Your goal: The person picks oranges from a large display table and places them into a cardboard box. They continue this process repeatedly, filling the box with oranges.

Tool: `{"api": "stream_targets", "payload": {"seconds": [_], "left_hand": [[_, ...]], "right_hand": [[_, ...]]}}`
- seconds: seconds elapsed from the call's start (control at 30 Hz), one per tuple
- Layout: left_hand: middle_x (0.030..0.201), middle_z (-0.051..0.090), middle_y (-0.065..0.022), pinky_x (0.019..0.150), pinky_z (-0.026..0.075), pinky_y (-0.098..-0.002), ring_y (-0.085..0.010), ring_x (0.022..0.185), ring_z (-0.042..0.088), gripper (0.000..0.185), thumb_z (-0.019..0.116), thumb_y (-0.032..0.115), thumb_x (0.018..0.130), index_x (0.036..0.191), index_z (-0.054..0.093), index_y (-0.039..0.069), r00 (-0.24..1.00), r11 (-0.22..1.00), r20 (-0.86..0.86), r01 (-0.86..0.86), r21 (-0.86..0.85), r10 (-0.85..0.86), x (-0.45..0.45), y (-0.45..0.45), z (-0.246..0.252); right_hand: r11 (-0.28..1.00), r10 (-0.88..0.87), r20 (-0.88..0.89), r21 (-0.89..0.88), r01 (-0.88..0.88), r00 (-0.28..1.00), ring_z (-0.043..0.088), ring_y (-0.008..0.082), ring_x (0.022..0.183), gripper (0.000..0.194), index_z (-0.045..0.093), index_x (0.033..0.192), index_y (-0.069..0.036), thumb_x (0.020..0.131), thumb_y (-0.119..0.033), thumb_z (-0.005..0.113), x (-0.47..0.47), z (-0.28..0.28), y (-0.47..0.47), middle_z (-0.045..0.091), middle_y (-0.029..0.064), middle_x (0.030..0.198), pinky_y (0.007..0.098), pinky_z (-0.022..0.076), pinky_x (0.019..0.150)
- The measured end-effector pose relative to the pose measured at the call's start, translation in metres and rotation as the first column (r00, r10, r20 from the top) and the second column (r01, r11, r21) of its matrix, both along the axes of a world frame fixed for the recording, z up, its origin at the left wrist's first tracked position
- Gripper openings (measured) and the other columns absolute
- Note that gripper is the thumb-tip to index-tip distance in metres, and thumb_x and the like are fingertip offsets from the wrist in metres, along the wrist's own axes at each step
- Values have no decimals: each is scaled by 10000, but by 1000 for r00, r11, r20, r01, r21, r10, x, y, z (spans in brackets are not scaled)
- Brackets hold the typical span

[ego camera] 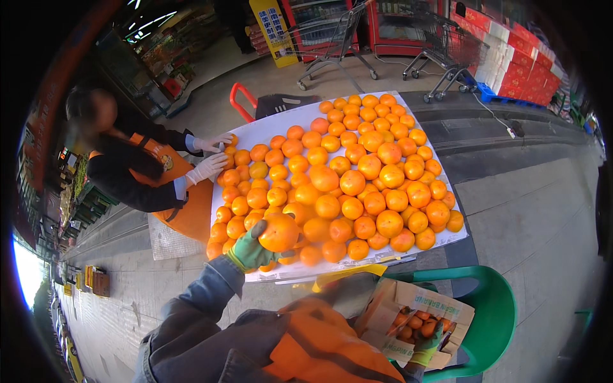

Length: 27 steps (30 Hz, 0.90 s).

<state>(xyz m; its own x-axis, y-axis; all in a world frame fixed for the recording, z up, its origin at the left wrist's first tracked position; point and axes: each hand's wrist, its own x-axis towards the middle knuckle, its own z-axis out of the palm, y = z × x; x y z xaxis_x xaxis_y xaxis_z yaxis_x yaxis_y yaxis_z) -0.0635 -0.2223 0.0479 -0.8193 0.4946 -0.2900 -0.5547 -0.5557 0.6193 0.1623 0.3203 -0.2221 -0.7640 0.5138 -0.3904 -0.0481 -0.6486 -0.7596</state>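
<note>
My left hand (pixel 254 245), in a green glove with dark fingertips, grips a large orange persimmon (pixel 278 232) above the near left edge of a white-topped table (pixel 261 134). Many glossy persimmons (pixel 352 183) cover the tabletop, stacked in places at the right. Part of the pile near the held fruit is blurred. Lower right, my right hand (pixel 427 347) reaches into a cardboard box (pixel 438 304) of darker persimmons (pixel 404 331). Its fingers lie against one fruit; whether they grip it is unclear. The open box rests on a green plastic chair (pixel 500 316).
Across the table's left side, a co-worker in an orange apron (pixel 158 163) touches fruit with white-gloved hands (pixel 210 167). Behind stand two shopping carts (pixel 330 40), a dark basket with a red handle (pixel 244 100) and stacked red-and-white cartons (pixel 517 57). A white cable (pixel 493 115) crosses the floor.
</note>
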Motion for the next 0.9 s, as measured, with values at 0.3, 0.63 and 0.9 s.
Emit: {"api": "stream_targets", "payload": {"seconds": [0.3,0.63,0.9], "left_hand": [[1365,575,-181,842,626,-566,-424,1153,638,608,640,503,966,1420,477,133,981,979,38,-194,63,192,-318,-70,-12],[1355,532,-205,628,615,-552,-429,1034,650,749,789,468,824,1408,516,88,887,528,-244,-434,-730,392,-584,-66,-130],[1287,632,-219,707,621,-461,-355,1081,675,805,704,595,842,1395,570,26,981,441,-196,-174,-880,-5,-638,-71,-163]], "right_hand": [[873,-263,216,468,136,940,539,288,1205,748,459,1436,-46,922,-537,694,-53,77,-83,527,145,1348,396,555,870],[846,-282,278,523,102,918,575,272,1140,824,441,1446,-45,882,-577,719,-47,139,-134,539,146,1314,357,564,799],[861,-287,328,500,93,900,589,263,1117,848,439,1442,-38,866,-589,729,-50,179,-170,543,142,1305,340,562,788]]}}
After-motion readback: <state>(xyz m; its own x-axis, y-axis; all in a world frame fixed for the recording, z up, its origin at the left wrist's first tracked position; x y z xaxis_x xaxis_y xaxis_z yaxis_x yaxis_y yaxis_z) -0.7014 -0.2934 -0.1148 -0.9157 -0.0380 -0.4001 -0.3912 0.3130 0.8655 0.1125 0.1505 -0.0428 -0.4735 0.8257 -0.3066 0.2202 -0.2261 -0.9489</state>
